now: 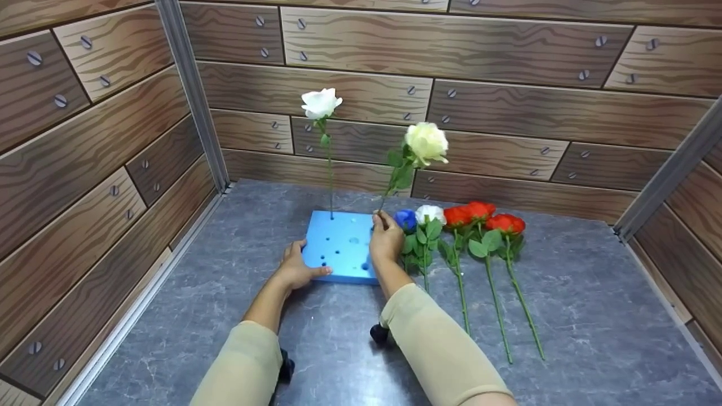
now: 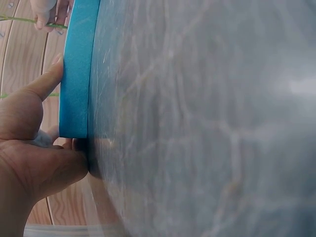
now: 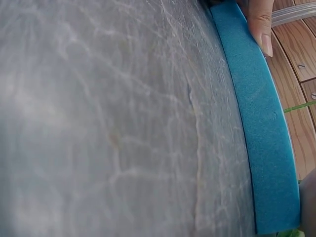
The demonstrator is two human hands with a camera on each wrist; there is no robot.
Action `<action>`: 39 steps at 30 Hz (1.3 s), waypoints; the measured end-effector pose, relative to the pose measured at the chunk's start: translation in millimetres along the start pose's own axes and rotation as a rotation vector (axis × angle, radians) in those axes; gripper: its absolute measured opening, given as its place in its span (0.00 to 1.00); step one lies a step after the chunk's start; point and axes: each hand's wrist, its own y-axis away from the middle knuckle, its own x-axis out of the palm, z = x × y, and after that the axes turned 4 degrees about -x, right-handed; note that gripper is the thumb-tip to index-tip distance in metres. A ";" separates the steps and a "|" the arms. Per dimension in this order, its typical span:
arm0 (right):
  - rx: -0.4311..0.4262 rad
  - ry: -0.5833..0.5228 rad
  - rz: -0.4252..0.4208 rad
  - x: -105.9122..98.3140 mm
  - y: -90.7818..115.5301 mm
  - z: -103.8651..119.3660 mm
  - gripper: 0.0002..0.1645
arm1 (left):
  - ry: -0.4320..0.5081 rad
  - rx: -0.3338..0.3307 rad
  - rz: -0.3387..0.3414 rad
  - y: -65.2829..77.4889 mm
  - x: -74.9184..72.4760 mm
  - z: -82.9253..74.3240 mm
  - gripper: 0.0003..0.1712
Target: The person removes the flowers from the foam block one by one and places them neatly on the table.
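Note:
A blue foam block (image 1: 345,246) with several holes in its top lies flat on the table. My left hand (image 1: 294,267) grips its near left corner, thumb on the top edge and fingers along the left side; the left wrist view shows the block's side face (image 2: 78,74) beside that thumb. Over the block's right part, my right hand (image 1: 387,241) pinches the lower stem of a pale yellow artificial rose (image 1: 427,144), which leans right. The stem's lower end is hidden by the fingers. A white rose (image 1: 321,104) stands upright in a hole near the back left.
Right of the block lie a blue rose (image 1: 405,219), a white rose (image 1: 430,214) and several red roses (image 1: 507,224), stems towards me. Wood-patterned walls (image 1: 361,42) with metal corner posts (image 1: 189,84) enclose the grey marbled table (image 1: 586,316).

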 end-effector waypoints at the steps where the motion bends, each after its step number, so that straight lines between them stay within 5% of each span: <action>1: -0.001 -0.024 -0.002 -0.6 0.2 0.0 0.20 | 0.001 0.000 0.000 -0.1 0.2 0.1 0.62; 15: 0.002 -0.325 -0.033 -3.1 0.0 -4.3 0.15 | 0.010 0.001 0.006 1.5 -1.2 -1.0 0.62; 31: 0.073 -0.469 0.037 -10.3 0.2 -2.7 0.24 | 0.032 -0.006 0.027 0.2 -2.2 0.3 0.62; 39: 0.178 -0.553 0.077 -17.2 -4.6 4.8 0.19 | 0.021 -0.012 0.034 -1.3 -2.4 -0.9 0.62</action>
